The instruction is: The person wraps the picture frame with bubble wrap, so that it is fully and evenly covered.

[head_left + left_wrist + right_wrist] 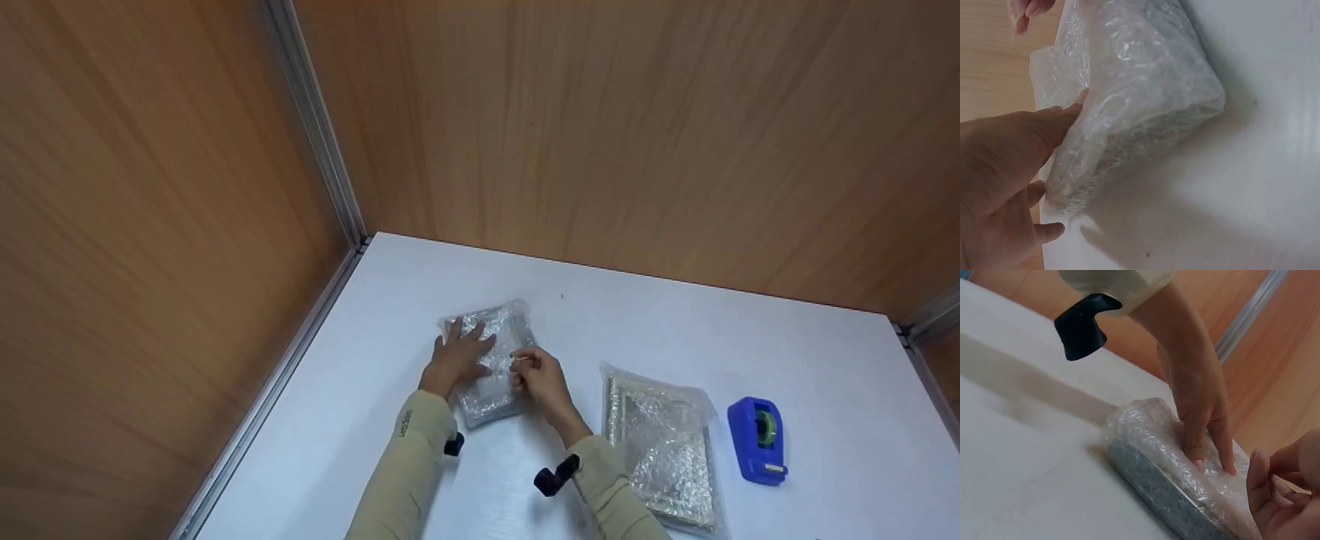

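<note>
A flat packet in bubble wrap (504,330) lies on the white table, a greenish-grey edge showing through its side in the right wrist view. My left hand (456,361) rests on its left part, fingers spread and pressing the wrap down. In the left wrist view the left hand (1010,169) reaches along the packet's side. Over the packet's right edge, my right hand (541,377) pinches a small strip of clear tape (1014,19) between thumb and fingers. The strip is thin and mostly hidden by the fingertips.
Another bubble-wrapped frame (667,442) lies to the right of the right forearm. Beyond it stands a blue tape dispenser (756,441) with a green roll. Wood-grain panels (637,150) close off the table's back and left side.
</note>
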Available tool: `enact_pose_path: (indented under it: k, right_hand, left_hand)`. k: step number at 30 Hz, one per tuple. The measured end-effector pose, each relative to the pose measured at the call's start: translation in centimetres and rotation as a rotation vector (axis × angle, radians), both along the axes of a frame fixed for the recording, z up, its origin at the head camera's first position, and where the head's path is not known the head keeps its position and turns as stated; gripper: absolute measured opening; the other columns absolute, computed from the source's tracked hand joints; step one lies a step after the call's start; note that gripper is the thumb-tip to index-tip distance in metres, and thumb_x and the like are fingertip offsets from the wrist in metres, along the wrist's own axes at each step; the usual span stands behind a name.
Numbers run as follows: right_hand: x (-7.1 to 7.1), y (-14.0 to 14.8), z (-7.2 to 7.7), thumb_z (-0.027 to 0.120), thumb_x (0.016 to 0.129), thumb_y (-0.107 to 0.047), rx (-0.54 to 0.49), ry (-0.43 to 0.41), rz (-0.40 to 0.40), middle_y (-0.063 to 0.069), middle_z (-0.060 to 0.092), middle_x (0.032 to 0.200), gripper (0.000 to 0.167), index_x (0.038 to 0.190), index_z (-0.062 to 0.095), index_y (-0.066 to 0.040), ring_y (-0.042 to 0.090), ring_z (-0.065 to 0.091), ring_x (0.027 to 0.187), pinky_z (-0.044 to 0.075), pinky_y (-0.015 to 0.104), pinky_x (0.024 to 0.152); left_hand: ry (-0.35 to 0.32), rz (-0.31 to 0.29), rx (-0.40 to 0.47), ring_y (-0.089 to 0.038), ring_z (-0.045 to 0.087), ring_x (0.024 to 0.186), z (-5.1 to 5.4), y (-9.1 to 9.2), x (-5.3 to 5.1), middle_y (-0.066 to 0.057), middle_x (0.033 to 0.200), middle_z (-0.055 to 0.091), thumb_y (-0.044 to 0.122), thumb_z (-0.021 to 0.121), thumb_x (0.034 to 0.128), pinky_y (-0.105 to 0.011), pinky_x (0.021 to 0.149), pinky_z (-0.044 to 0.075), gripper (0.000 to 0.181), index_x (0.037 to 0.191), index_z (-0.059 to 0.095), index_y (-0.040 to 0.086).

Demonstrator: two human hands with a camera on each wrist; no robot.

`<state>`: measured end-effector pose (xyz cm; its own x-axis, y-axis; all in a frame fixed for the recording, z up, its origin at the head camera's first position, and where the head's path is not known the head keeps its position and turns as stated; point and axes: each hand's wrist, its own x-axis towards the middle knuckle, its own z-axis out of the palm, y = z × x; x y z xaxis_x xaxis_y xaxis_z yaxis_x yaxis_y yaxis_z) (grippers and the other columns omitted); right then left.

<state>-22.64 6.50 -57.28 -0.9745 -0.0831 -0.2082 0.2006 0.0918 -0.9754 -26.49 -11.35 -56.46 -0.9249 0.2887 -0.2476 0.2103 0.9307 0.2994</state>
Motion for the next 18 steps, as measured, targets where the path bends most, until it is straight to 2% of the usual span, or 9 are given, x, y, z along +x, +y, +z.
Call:
enact_pose_path:
  k: [5,9,13,18]
  right_hand:
    - [-1.6,-1.2,-0.4,0.055,0.095,-0.013,0.030,-0.089,0.010,0.008,0.065,0.082,0.026,0.118,0.059,-0.001,0.011,0.060,0.061,0.050,0.022,0.050]
    - [-2.8,-1.6,-0.9,0.056,0.094,-0.010,0.002,-0.129,0.002,0.009,0.065,0.082,0.025,0.116,0.059,0.001,0.011,0.060,0.061,0.051,0.021,0.052]
    - [-3.7,-1.8,-1.5,0.057,0.093,-0.008,-0.017,-0.148,-0.020,0.010,0.065,0.083,0.022,0.113,0.061,0.002,0.010,0.060,0.061,0.051,0.021,0.053]
    - [-4.0,-1.9,-2.0,0.059,0.093,-0.008,-0.020,-0.176,-0.031,0.008,0.063,0.083,0.022,0.112,0.061,0.002,0.009,0.059,0.060,0.050,0.020,0.053]
  left_hand:
    - [0.032,-0.026,-0.055,-0.036,0.004,0.148,0.0,-0.1,-0.3,-0.001,0.161,0.015,0.044,0.063,0.0882,-0.064,0.115,0.010,0.066,0.148,0.036,0.030]
    - [0.060,-0.069,-0.082,-0.032,0.007,0.149,-0.3,0.1,-0.8,0.000,0.161,0.014,0.044,0.063,0.0881,-0.061,0.117,0.011,0.067,0.148,0.037,0.027]
    - [0.052,-0.095,-0.049,-0.029,0.011,0.149,-0.8,0.3,-1.3,0.002,0.160,0.019,0.039,0.063,0.0896,-0.058,0.118,0.010,0.065,0.148,0.037,0.023]
    - [0.015,-0.074,0.010,-0.027,0.009,0.149,-1.0,0.3,-1.2,0.002,0.160,0.020,0.035,0.061,0.0916,-0.057,0.119,0.004,0.067,0.150,0.031,0.025]
